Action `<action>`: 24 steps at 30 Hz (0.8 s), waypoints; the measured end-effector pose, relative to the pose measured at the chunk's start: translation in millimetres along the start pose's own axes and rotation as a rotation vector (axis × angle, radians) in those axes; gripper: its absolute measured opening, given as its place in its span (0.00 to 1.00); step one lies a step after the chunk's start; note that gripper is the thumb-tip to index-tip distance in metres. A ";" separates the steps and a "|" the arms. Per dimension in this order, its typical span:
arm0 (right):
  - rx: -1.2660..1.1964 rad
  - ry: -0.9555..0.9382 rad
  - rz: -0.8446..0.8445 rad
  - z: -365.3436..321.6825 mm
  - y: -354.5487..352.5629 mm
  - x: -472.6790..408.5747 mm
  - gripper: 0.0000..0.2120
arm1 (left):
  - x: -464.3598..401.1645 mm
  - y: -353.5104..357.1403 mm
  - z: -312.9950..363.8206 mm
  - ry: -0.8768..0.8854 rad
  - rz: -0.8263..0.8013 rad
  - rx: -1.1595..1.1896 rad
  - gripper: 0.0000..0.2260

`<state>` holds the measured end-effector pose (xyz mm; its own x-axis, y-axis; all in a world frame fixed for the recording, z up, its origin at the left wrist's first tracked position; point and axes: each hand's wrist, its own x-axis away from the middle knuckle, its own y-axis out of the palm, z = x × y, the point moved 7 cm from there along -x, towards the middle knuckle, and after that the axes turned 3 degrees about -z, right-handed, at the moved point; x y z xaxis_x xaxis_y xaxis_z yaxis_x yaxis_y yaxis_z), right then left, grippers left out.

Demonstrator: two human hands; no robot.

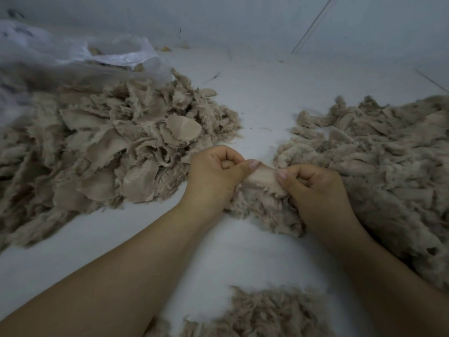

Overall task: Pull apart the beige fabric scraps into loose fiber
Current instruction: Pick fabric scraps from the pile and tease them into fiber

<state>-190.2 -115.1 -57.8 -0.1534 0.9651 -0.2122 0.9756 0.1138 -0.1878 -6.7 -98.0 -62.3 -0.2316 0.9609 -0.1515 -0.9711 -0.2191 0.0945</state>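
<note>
Pinching one beige fabric scrap (263, 177) between left hand (216, 173) and right hand (313, 188), mid-worktop (255, 98). Left: scrap pile (109, 147) beside plastic bag (80, 57), contents indistinct. Right: loose fiber heap (388, 161). Near edge: smaller fiber clump (262, 312).

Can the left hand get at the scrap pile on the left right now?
Probably not yet: the left hand pinches the scrap with the right hand. The pile lies close, nothing between.
</note>
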 end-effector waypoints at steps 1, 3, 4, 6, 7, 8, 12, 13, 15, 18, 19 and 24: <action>-0.057 0.038 0.024 3.1 -2.3 -1.1 0.16 | -0.8 -3.5 1.0 0.022 0.026 -0.024 0.09; -0.169 0.109 0.062 7.9 -6.9 -3.0 0.19 | -1.6 -8.0 1.4 0.033 0.060 -0.064 0.09; -0.190 0.124 0.061 8.3 -7.7 -3.6 0.19 | -1.5 -6.9 2.9 0.042 0.053 -0.113 0.09; -0.171 0.095 0.039 6.1 -5.4 -3.1 0.18 | 0.7 2.9 10.9 0.129 -0.013 -0.316 0.14; -0.165 0.065 0.028 3.4 -3.2 -2.1 0.17 | 2.4 9.4 16.4 0.213 -0.040 -0.428 0.19; -0.171 0.035 0.018 0.6 -1.3 -1.2 0.15 | 4.1 14.1 22.1 0.305 -0.043 -0.515 0.22; -0.212 -0.073 -0.044 -10.3 2.7 1.5 0.10 | 10.5 25.0 27.3 0.307 -0.058 -0.598 0.19; -0.198 -0.090 -0.060 -12.0 3.9 2.1 0.10 | 11.7 26.7 24.1 0.268 -0.067 -0.573 0.16; -0.175 -0.104 -0.082 -14.1 7.0 3.4 0.12 | 12.9 25.2 22.1 0.239 -0.040 -0.479 0.08; -0.160 -0.075 -0.038 -10.2 4.9 2.4 0.14 | 9.6 18.6 19.5 0.181 -0.010 -0.288 0.10; -0.146 -0.062 -0.029 -8.6 4.0 1.9 0.15 | 8.5 16.1 17.9 0.157 0.000 -0.224 0.08; -0.091 -0.056 -0.074 -4.3 5.8 1.0 0.13 | 12.0 24.5 13.1 0.115 -0.093 -0.152 0.07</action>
<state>-183.9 -112.5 -55.0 -0.2311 0.9391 -0.2543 0.9712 0.2073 -0.1171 -32.6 -89.6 -49.0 -0.1366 0.9545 -0.2652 -0.9841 -0.1614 -0.0738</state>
